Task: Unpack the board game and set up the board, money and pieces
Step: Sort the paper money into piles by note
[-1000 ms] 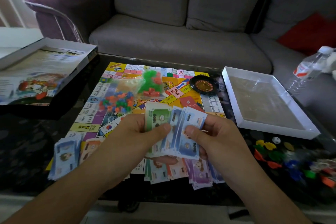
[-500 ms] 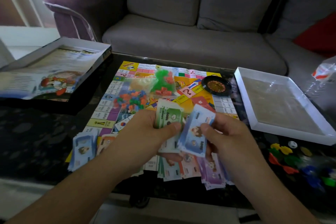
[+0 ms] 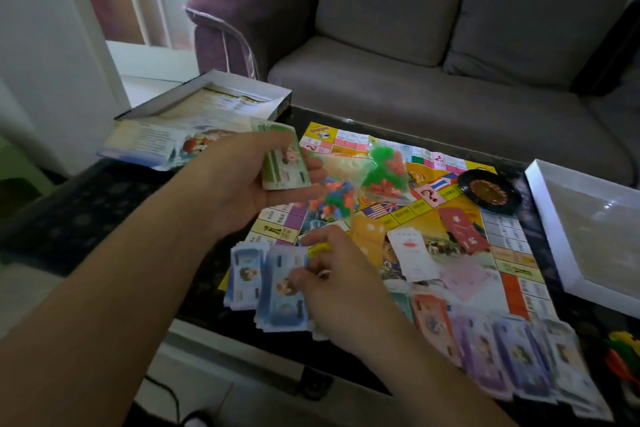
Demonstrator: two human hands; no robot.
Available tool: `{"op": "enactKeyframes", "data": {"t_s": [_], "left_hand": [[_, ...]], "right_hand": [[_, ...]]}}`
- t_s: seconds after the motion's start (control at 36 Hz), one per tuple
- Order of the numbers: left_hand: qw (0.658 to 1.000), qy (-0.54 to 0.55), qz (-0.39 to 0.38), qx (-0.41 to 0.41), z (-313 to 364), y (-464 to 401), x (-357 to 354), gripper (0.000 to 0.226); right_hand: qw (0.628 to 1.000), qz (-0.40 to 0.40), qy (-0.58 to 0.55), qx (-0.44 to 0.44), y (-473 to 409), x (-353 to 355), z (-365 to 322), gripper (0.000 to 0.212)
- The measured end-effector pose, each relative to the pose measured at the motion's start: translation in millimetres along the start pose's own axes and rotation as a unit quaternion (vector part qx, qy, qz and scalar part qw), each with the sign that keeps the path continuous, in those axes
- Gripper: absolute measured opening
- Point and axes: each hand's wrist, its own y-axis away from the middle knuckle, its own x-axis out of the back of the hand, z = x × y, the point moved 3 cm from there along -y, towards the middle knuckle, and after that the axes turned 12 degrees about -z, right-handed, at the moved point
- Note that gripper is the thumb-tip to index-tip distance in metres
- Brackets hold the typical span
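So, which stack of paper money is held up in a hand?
The green paper banknotes, gripped by the left hand; all other stacks lie on the table.

A grey sofa [image 3: 433, 104] with two grey back cushions [image 3: 388, 7] fills twelve o'clock behind the dark patterned surface [image 3: 69, 215]; its purple armrest [image 3: 249, 17] sits at eleven.

Question marks on board [image 3: 450, 218] squares

You are looking at a yellow-bordered paper game board [image 3: 450, 218] showing flag patterns and a pink question-mark square. Pale green banknotes [image 3: 285, 166] are showing a small portrait print, as are the blue banknote stacks [image 3: 273, 288]; purple banknote stacks [image 3: 502, 360] are lying lower right. The round roulette wheel [image 3: 489, 190] is showing black.
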Motion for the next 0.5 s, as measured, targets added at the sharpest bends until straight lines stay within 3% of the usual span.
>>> {"op": "enactKeyframes", "data": {"t_s": [0.14,0.25,0.28,0.33,0.36,0.42,0.5], "left_hand": [[1.0,0.016,-0.013,0.01,2.3,1.0,10.8,0.03],[0.999,-0.016,-0.038,0.012,5.1,2.5,10.6,0.025],[0.999,-0.023,-0.046,0.013,5.4,2.9,9.6,0.024],[0.997,-0.029,-0.064,0.011,4.9,3.7,6.3,0.024],[0.997,-0.034,-0.074,0.01,3.9,3.9,4.5,0.023],[0.995,-0.052,-0.088,0.008,0.2,3.6,0.5,0.022],[0.99,-0.085,-0.11,0.012,-8.8,4.1,-11.3,0.022]], "right_hand": [[0.998,0.015,0.05,0.025,-42.5,-26.7,-25.6,0.03],[0.985,0.041,0.17,-0.01,-53.8,-28.2,-22.0,0.052],[0.981,0.059,0.187,-0.014,-50.5,-23.7,-20.8,0.049],[0.979,0.094,0.18,-0.003,-39.3,-7.9,-17.5,0.023],[0.98,0.104,0.168,0.003,-33.2,1.9,-14.9,0.015],[0.987,0.114,0.112,0.005,-19.2,24.9,-8.7,0.02],[0.986,0.113,-0.125,0.013,6.6,61.4,0.9,0.026]]}}
